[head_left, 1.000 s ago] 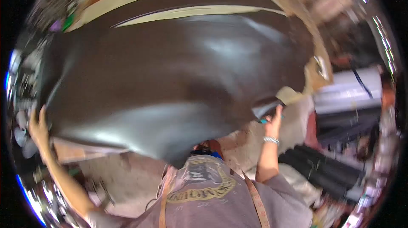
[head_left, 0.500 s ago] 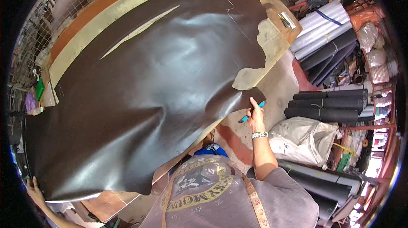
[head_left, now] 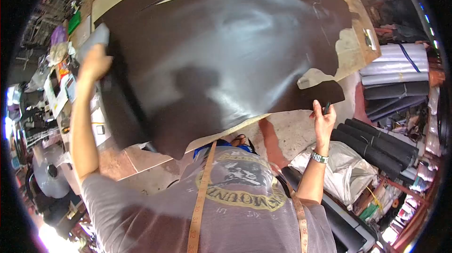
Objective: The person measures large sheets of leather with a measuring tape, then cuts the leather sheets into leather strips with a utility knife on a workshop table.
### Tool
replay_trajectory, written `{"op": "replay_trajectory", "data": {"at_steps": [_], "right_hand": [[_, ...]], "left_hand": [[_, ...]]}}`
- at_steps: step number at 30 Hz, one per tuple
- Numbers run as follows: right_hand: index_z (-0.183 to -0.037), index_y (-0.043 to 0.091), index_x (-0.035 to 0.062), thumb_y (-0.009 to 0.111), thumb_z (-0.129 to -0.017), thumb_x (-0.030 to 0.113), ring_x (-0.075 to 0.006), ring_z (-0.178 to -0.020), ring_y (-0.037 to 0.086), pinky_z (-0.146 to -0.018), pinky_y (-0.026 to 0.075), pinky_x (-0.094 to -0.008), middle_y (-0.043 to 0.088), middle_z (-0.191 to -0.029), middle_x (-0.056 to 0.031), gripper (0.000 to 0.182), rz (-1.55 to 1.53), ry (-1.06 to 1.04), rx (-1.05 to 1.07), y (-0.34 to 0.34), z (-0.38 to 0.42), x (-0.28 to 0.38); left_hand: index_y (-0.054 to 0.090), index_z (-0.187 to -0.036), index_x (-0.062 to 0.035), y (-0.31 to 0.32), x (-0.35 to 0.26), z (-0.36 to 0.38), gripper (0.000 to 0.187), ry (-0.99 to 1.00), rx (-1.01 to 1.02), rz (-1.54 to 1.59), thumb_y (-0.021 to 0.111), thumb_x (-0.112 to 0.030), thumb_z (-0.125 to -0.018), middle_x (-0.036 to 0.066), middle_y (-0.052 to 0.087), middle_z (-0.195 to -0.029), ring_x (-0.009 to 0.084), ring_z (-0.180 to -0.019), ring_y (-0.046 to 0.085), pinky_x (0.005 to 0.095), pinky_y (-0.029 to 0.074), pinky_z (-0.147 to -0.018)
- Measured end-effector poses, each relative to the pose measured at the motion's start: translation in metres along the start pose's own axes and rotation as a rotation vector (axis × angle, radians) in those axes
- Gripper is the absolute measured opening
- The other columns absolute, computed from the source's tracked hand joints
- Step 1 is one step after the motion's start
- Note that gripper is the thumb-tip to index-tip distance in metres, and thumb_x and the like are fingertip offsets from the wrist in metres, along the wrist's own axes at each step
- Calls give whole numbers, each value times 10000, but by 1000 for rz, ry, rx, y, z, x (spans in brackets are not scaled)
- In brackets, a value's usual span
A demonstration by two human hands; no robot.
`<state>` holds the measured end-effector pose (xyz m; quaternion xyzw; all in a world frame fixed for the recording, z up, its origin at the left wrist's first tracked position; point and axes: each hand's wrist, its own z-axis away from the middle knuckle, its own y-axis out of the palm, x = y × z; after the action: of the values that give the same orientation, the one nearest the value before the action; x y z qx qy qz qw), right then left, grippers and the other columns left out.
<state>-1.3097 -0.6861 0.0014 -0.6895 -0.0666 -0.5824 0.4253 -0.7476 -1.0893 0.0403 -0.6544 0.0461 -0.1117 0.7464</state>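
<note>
A large sheet of dark brown leather (head_left: 226, 50) is spread over the table, with a long slit near its far side. My left hand (head_left: 95, 64), blurred by motion, is closed on the sheet's left edge, which is lifted and folded over so that a grey underside shows. At the sheet's near right corner is my right hand (head_left: 325, 121), its thumb at the leather's edge. A utility knife (head_left: 326, 107) is held in its fingers, only its dark end showing; its blue body is hidden now.
The pale table top (head_left: 353, 55) shows past the ragged right side of the leather. Rolls of dark material (head_left: 376, 144) and silvery rolls (head_left: 395, 64) lie to the right, beside a white sack (head_left: 346, 170). A fan (head_left: 51, 175) stands at the left.
My left hand has gone from the near left corner up and inward, lifting and folding the leather's left edge. My right hand stays at the near right corner with the knife. The view has shifted.
</note>
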Motion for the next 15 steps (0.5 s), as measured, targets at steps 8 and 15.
{"op": "replay_trajectory", "data": {"at_steps": [8, 15], "right_hand": [[-889, 612, 70, 739, -974, 296, -62, -568, 505, -519, 406, -252, 581, -710, 26, 272, -32, 71, 12, -33, -6, -92], [-867, 666, 23, 691, -993, 395, -91, -563, 542, -506, 435, -265, 658, -724, -44, 394, 33, 278, 168, -107, -19, -166]], "left_hand": [[506, -1357, -35, 108, -179, 95, 667, -229, 159, 326, 745, -446, -889, 303, 597, -1307, 453, -1207, 598, 548, 523, -956], [449, -1488, -18, 177, -298, 202, 789, -228, -213, 277, 702, -496, -913, 326, 398, -1536, 487, -1438, 366, 572, 316, -1175]]}}
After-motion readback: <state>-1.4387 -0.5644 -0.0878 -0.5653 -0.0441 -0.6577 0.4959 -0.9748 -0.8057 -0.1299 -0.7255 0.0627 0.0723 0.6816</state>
